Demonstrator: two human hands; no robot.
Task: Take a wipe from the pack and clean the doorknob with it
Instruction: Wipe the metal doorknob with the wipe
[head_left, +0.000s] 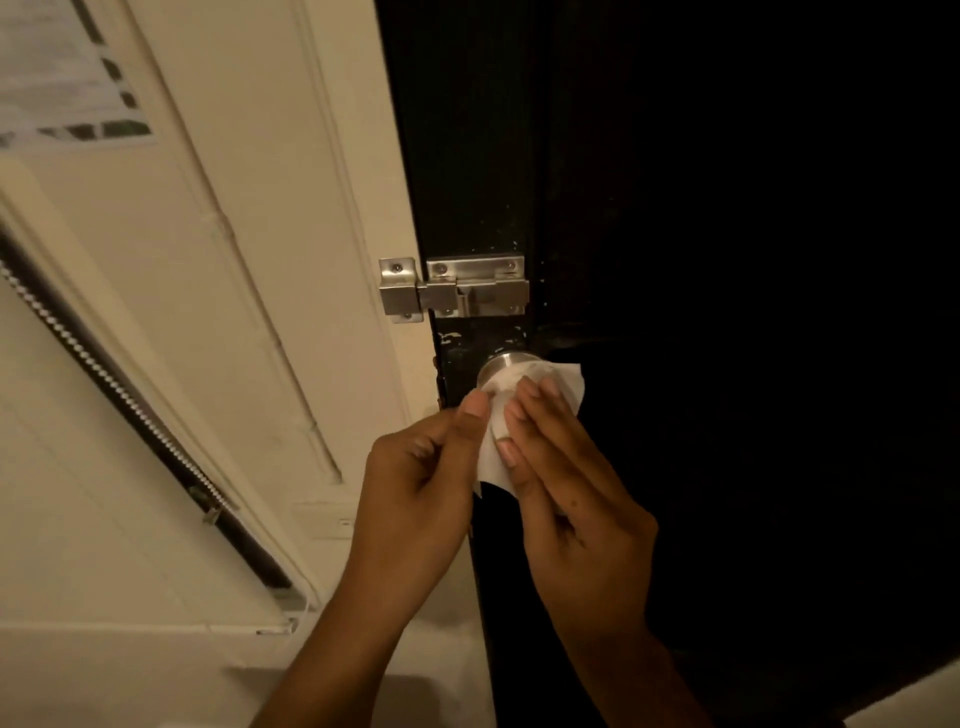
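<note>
Wipe (569, 382) is out and on the knob (506, 364); knob sits on the dark door (727, 260), at 6 o'clock from the steel bolt latch (457, 286); pack not in frame.

Hands: right hand (576, 499) lies flat, fingers pressing the wipe onto the knob face; left hand (415, 488) pinches the wipe's loose lower edge between thumb and forefinger, at 7 o'clock of the knob; both grasping the wipe, neither clenched.

Step in hand, as I read it: wiping just started; only the front and the 3 o'clock side look covered; the 10–12 o'clock rim shows bare metal.

To do it well:
- wrap the wipe round the whole knob, not just the face; cup it with the right hand
- twist back and forth so the sides and the back lip get wiped; the neck at the door is where grime would sit
- left hand should keep the tail taut so the sheet doesn't bunch or slip off
- refold to a fresh side if it soils
- light pressure; the knob may turn under the hand, so expect slip

Hard to tell:
- lighting dim; door nearly black, so the knob's neck and rose are lost in shadow
- knob underside hidden by fingers and wipe
- can't see whether the wipe is damp or how dirty it is
- the paper (62, 78) on the wall at 10 o'clock is blurred, unreadable
- forearms cut off at the bottom edge
</note>
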